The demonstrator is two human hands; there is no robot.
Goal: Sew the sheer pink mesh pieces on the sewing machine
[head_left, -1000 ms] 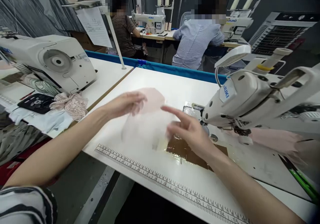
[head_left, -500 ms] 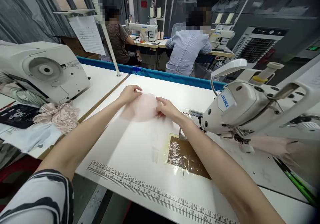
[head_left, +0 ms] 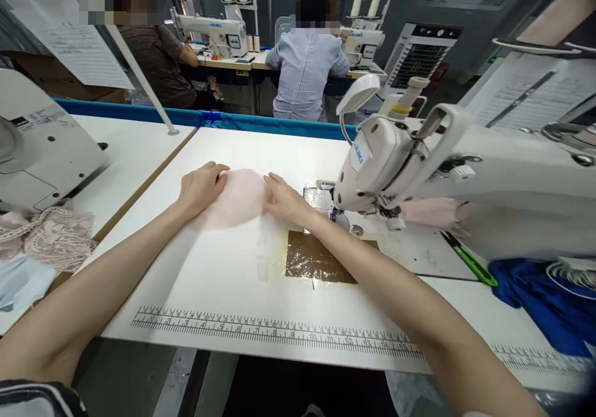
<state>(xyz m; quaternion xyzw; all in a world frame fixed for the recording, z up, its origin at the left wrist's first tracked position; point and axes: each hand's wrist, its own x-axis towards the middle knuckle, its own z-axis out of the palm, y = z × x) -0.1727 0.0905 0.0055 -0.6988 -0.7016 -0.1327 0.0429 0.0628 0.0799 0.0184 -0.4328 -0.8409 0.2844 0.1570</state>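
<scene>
A thin, sheer pale pink fabric piece (head_left: 242, 197) with a rounded outline lies on the white sewing table (head_left: 223, 268). My left hand (head_left: 203, 187) has its fingers curled on the piece's upper left edge. At the right edge, my right hand (head_left: 285, 201) pinches the fabric between thumb and fingers, though its lower fingers are partly hidden. Just right of that hand is the needle area of a white sewing machine (head_left: 372, 162). A brown patch (head_left: 321, 262) under clear tape sits below my right forearm.
A printed ruler (head_left: 274, 333) runs along the table's front edge. Green-handled snips (head_left: 470, 259) and blue cloth (head_left: 535, 299) lie to the right. Pink lace (head_left: 60, 237) and another machine (head_left: 37, 144) stand left. Two people work at machines beyond the blue trough (head_left: 279, 124).
The view has turned to the right, bringing the blue cloth into sight. Both hands stay at the pink fabric; the left fingers now lie closer over its edge.
</scene>
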